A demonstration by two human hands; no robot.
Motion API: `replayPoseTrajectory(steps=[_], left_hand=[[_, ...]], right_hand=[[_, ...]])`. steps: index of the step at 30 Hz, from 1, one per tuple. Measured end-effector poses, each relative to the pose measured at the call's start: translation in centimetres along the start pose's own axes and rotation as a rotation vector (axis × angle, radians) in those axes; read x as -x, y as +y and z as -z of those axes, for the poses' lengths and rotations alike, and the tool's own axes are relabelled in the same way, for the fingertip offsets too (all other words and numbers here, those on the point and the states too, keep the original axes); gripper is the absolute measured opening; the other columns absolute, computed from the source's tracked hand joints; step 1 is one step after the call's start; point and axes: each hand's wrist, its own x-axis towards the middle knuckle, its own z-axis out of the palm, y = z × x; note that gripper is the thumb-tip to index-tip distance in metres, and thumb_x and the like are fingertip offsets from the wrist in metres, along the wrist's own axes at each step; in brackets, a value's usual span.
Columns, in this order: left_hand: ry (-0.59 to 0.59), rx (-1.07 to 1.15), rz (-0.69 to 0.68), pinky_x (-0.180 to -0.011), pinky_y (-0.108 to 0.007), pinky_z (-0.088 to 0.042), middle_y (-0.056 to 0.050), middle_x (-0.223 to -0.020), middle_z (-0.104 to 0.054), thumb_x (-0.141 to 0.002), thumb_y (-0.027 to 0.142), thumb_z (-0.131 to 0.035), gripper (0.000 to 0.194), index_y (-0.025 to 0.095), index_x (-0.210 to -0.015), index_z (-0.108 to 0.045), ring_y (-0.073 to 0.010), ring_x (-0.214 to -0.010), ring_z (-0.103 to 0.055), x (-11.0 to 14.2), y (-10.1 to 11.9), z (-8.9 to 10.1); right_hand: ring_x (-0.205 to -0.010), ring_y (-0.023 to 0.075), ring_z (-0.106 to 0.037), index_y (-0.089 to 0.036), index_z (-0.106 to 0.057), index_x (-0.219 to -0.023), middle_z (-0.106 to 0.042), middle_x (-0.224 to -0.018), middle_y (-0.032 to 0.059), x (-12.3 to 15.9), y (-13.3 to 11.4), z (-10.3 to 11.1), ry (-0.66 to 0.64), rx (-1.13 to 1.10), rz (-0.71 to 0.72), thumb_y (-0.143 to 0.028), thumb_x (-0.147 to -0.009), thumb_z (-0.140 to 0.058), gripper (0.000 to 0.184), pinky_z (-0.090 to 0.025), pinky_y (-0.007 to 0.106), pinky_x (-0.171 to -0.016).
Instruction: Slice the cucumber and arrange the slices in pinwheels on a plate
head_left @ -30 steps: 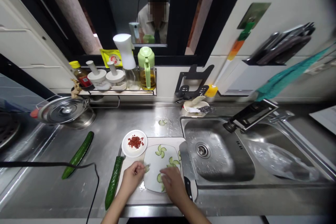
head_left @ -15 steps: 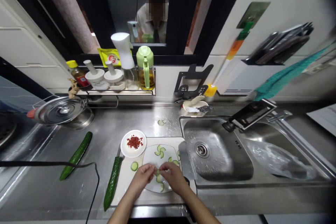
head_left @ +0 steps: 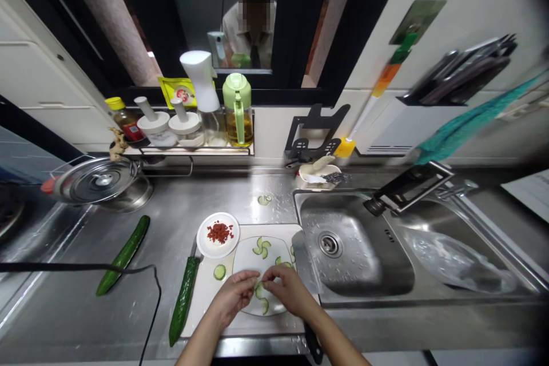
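My left hand [head_left: 237, 295] and my right hand [head_left: 288, 290] meet over the lower part of a white squarish plate [head_left: 245, 250]. Pinched between their fingertips is a small, thin cucumber slice [head_left: 256, 283], partly hidden by the fingers. Below it on the plate lie curved cucumber pieces [head_left: 262, 302]. Farther up is a fan of cucumber slices [head_left: 261, 247], and another group [head_left: 282, 262] sits partly behind my right hand. A single round cucumber slice [head_left: 219, 272] rests on the cutting board [head_left: 206, 311] left of the plate.
A white dish [head_left: 203, 247] of red dried berries stands at the board's upper left. One cucumber [head_left: 183, 300] lies along the board's left edge, another [head_left: 124, 254] farther left. A knife with a black handle [head_left: 313, 344] lies at the right, beside the sink [head_left: 355, 251].
My left hand's fingers have straightened a little toward the right hand. My right hand has shifted slightly right and down. The plate and its cucumber groups have stayed put.
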Motion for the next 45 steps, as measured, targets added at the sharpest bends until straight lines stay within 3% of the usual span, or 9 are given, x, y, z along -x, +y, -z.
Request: replayPoseTrajectory(steps=[5,10,15,20,34,45], left_hand=[[0.067,-0.158,-0.101,-0.045,-0.018,-0.016,0.009,-0.050,-0.044,-0.054,0.041,-0.075,0.042,0.014,-0.082,-0.062,-0.0026,-0.044,-0.034,-0.4,-0.4,0.8],[0.167,-0.391,-0.270,-0.049,-0.019,-0.023,0.009,-0.049,-0.042,-0.062,0.039,-0.066,0.028,0.015,-0.074,-0.059,-0.0051,-0.046,-0.035,-0.3,-1.6,1.2],[0.278,-0.633,-0.294,-0.051,-0.020,-0.028,0.009,-0.049,-0.039,-0.066,0.033,-0.059,0.017,0.017,-0.073,-0.060,-0.0074,-0.047,-0.035,0.1,-3.0,1.0],[0.371,-0.839,-0.329,-0.056,-0.021,-0.033,0.007,-0.050,-0.046,-0.070,0.028,-0.054,0.012,0.019,-0.075,-0.061,-0.0101,-0.052,-0.044,0.6,-3.5,0.3],[0.361,-0.968,-0.284,-0.057,-0.020,-0.034,0.004,-0.054,-0.055,-0.071,0.023,-0.053,0.009,0.020,-0.071,-0.062,-0.0118,-0.055,-0.050,1.1,-3.8,-0.3],[0.374,-1.171,-0.347,-0.067,-0.024,-0.036,-0.002,-0.073,-0.062,-0.075,0.018,-0.050,0.010,0.020,-0.074,-0.060,-0.0158,-0.071,-0.057,1.2,-4.5,-0.5]], right_hand=[[-0.075,0.0149,-0.059,-0.020,-0.067,-0.072,-0.068,-0.073,-0.0007,-0.4,0.6,0.0,-0.028,0.079,-0.031,-0.020,-0.074,-0.055,0.012,-0.040,0.025,-0.069],[-0.073,0.0150,-0.059,-0.020,-0.067,-0.072,-0.068,-0.072,0.0003,-0.7,1.3,-0.5,-0.041,0.190,-0.071,-0.016,-0.072,-0.053,0.014,-0.039,0.025,-0.068],[-0.079,0.0184,-0.055,-0.021,-0.066,-0.072,-0.065,-0.071,0.0025,-0.8,1.9,-1.4,-0.056,0.363,-0.096,-0.015,-0.071,-0.054,0.013,-0.034,0.027,-0.067],[-0.085,0.0203,-0.053,-0.022,-0.064,-0.074,-0.064,-0.074,0.0027,-0.7,2.2,-2.0,-0.086,0.474,-0.092,-0.017,-0.073,-0.054,0.011,-0.030,0.030,-0.070],[-0.089,0.0224,-0.052,-0.022,-0.063,-0.075,-0.064,-0.075,0.0045,-0.6,2.2,-2.7,-0.146,0.613,-0.062,-0.019,-0.077,-0.051,0.013,-0.031,0.032,-0.069],[-0.093,0.0237,-0.050,-0.022,-0.062,-0.076,-0.066,-0.081,0.0042,-0.3,2.2,-2.9,-0.139,0.666,-0.031,-0.020,-0.080,-0.051,0.012,-0.030,0.034,-0.071]])
